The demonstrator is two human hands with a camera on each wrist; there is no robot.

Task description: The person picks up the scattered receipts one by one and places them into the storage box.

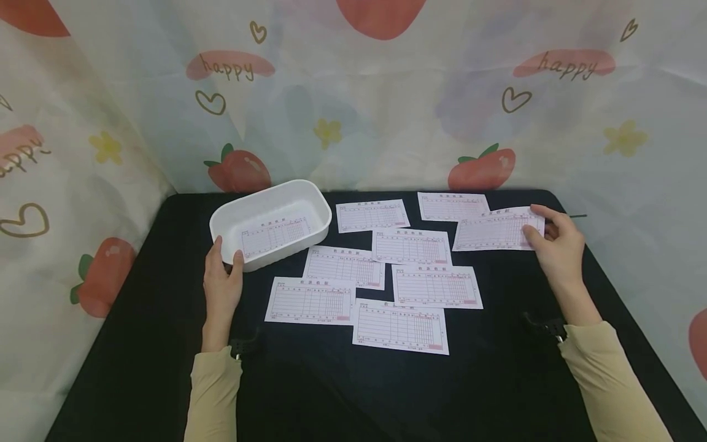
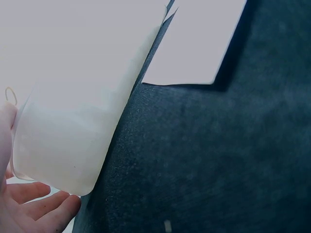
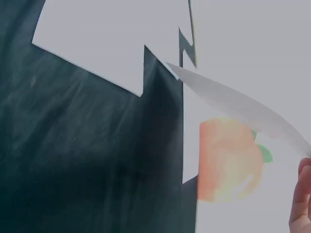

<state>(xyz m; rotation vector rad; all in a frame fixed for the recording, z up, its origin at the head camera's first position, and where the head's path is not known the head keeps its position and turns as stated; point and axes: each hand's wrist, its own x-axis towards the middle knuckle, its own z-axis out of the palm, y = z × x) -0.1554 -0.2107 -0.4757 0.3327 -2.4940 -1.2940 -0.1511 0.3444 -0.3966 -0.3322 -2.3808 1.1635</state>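
Observation:
My left hand (image 1: 222, 279) holds the near left corner of a white plastic tray (image 1: 265, 210), thumb on the front side and fingers round the end. In the left wrist view, fingertips (image 2: 63, 206) lie against the end of the tray. One printed receipt slip (image 1: 276, 236) lies inside it. At the right, my right hand (image 1: 562, 248) pinches the right edge of another receipt slip (image 1: 491, 231) between thumb and fingers. In the right wrist view this slip (image 3: 243, 104) is bowed and lifted at the hand's side.
Several more receipt slips (image 1: 411, 245) lie spread over the middle of the black table (image 1: 309, 380), some overlapping. One slip (image 1: 331, 267) lies close by the tray's front wall. A printed curtain (image 1: 386, 123) hangs behind the table and at both sides.

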